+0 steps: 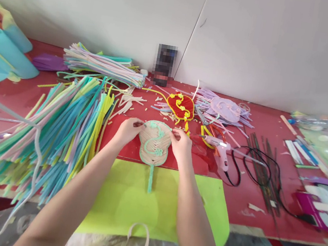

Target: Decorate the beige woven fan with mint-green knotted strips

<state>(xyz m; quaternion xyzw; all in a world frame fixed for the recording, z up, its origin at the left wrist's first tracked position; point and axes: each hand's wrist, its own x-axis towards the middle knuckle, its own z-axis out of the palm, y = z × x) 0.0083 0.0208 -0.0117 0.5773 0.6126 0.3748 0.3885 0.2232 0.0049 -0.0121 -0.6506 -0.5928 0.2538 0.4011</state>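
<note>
A small hand fan (150,145) made of beige pipe cleaners, with a mint-green rim, swirl and flower, lies in the middle with its green handle pointing toward me. My left hand (129,130) pinches its upper left edge between closed fingers. At the upper right edge, the fingers of my right hand (181,142) are closed in the same way. Under the handle is a lime-green mat (166,203). Just beyond the fan sits a red fan (182,106) with yellow trim, and behind that to the right a lilac fan (225,109) rests on loose purple stems.
Bundles of coloured pipe cleaners (71,116) fill the left of the red table (261,122). A pink glue gun (223,155) with a black cord (278,192) lies right of my hand, near thin dark sticks (265,169). A blurred dark object (164,65) leans against the wall.
</note>
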